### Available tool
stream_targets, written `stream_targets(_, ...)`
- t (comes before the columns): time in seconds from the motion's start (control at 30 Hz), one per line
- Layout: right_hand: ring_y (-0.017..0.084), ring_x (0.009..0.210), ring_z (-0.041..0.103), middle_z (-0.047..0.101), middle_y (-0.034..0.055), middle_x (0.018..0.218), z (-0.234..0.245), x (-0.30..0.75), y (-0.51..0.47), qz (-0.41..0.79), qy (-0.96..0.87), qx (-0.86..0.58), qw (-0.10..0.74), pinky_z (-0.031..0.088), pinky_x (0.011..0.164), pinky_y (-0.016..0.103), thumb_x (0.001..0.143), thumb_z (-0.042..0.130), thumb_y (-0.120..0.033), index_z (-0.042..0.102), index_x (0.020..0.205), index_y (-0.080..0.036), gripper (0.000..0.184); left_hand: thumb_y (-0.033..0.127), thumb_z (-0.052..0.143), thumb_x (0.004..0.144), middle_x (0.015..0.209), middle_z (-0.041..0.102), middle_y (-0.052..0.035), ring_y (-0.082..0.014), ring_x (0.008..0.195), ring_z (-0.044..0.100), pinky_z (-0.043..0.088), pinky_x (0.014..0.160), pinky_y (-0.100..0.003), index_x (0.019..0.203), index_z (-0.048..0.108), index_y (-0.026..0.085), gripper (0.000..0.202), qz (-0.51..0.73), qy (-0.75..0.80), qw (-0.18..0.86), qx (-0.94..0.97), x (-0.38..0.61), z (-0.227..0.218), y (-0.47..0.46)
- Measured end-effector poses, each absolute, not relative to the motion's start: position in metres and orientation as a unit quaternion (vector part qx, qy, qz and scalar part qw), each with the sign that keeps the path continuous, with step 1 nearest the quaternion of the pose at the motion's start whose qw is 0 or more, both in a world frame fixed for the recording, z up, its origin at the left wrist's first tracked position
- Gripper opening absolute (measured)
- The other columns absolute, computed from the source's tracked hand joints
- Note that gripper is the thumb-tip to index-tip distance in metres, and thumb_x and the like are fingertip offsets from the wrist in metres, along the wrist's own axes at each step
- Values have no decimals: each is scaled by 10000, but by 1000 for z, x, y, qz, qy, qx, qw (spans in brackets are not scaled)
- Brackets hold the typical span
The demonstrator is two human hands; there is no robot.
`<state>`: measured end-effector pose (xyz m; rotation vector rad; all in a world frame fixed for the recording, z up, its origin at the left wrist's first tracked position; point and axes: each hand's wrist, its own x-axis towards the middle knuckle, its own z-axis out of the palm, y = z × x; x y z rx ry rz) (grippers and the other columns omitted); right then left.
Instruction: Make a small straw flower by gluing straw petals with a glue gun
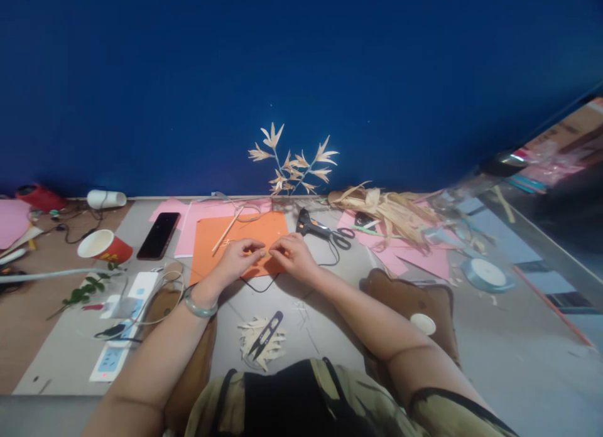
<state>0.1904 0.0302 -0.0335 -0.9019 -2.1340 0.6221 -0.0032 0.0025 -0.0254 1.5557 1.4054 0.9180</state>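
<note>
Nearer than the fingers, thread snips (pixel 266 334) lie on cut leaf pieces (pixel 254 352). The left hand (pixel 238 256) and right hand (pixel 293 253) meet tip to tip, fingers pinched together on something too small to tell, above the orange sheet (pixel 211 239). Just beyond the right fingers lies the glue gun (pixel 311 225). Its cord near the wrists could, I think, catch and drag the sheet.

A phone (pixel 158 235) lies beside a red cup (pixel 104 246), scissors (pixel 343 237) by a glue gun (pixel 309 225).
</note>
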Motion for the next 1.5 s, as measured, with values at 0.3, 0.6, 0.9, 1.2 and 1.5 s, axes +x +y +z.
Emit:
stream_targets(0.3,138,684,586,687,4,741,-32,192,31,248,-828,-357,354,313,818,344,873,579,-212,608,772,-187,108,365,600,777,768,732,-58,-180,729,647,488,657,-263,769,720,160,238,336,568,386,645,-3,-16,1)
stream_targets(0.6,139,689,595,689,3,748,-31,191,30,259,-824,-351,362,318,827,343,877,574,-220,600,766,-191,118,381,539,798,634,643,-10,-151,629,569,429,563,-237,714,674,163,270,333,588,364,641,0,-16,1)
stream_targets(0.9,138,679,591,687,-4,728,-35,190,30,276,-809,-369,365,329,825,339,859,592,-214,611,745,-193,118,483,459,850,749,719,-89,-194,695,661,505,667,-296,785,703,133,432,347,585,425,598,-4,-21,3)
stream_targets(1.2,136,671,588,688,-4,728,-35,190,29,279,-809,-365,367,340,800,332,856,603,-218,624,746,-194,115,398,628,765,774,719,-67,-183,730,645,479,677,-271,724,728,180,243,319,542,377,680,-10,-26,6)
stream_targets(1.5,142,689,600,690,0,734,-36,190,30,280,-813,-354,368,353,792,325,848,608,-201,637,754,-199,98,355,720,684,794,720,-67,-183,742,657,510,699,-277,728,711,169,190,336,559,378,657,-9,-26,3)
